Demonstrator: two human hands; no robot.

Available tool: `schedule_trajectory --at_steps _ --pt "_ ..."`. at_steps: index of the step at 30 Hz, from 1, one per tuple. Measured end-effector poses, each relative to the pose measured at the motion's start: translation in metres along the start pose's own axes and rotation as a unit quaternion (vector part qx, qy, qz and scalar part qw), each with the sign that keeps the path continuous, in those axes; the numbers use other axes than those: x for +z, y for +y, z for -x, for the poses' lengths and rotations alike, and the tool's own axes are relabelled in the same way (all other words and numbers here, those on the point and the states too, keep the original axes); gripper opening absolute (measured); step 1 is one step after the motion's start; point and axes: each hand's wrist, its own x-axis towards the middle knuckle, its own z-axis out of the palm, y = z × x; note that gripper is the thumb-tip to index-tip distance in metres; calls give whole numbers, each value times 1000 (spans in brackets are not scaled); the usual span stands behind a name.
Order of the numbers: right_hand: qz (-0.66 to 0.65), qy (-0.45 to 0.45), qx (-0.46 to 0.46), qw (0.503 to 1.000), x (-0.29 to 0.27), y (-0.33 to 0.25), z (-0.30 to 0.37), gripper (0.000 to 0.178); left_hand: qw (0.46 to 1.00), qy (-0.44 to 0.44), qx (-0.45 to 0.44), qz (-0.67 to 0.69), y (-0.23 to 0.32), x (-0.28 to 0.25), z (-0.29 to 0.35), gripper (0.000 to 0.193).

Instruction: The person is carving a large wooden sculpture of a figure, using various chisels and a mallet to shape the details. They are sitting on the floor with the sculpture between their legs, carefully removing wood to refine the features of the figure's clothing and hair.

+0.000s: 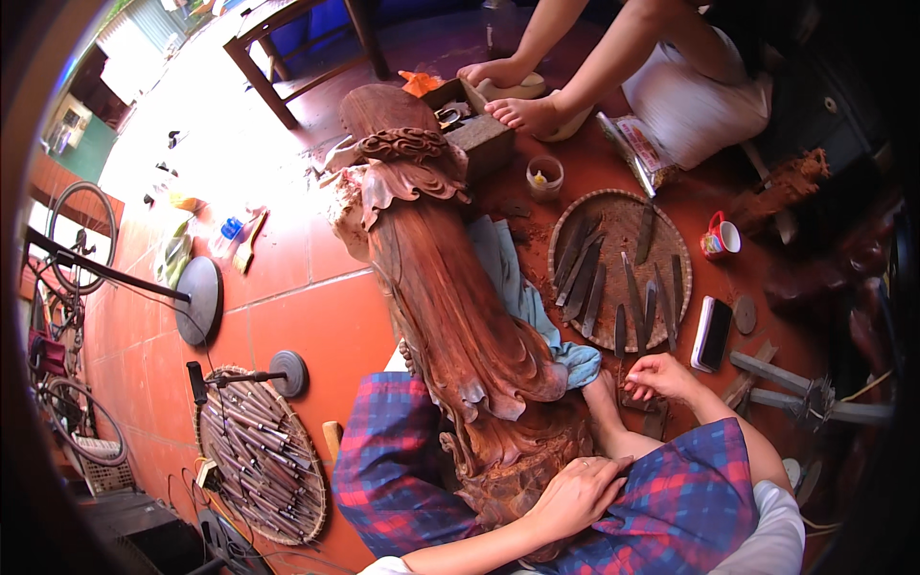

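Observation:
A carved reddish-brown wooden statue (pixel 450 287) lies slanting between my legs, its base toward me and its rounded head end away. My left hand (pixel 580 494) lies over the base beside the plaid cloth (pixel 680 489) on my lap, fingers stretched out. A small dark tip shows by its fingertips; I cannot tell what it is. My right hand (pixel 663 379) is held above my foot, near the edge of a round woven tray (pixel 599 216). Its fingers are curled in a pinch; what they hold, if anything, is too small to name. Several flat files (pixel 632 287) lie on that tray.
A blue cloth (pixel 522 287) lies against the statue. At right are a phone (pixel 712 333), a red mug (pixel 721 237) and a glass jar (pixel 544 178). A second basket (pixel 259 460) holds several handled tools. Another person's bare feet (pixel 532 115) rest beyond, near a wooden box (pixel 484 144).

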Motion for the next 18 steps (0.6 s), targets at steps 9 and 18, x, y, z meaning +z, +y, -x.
schedule_trajectory --at_steps 9,18 --pt "92 44 5 995 -35 -58 -18 17 1000 -14 -1 -2 -4 12 1 39" --pt "153 -16 75 985 -4 -27 -16 17 998 49 17 44 5 -6 3 38"
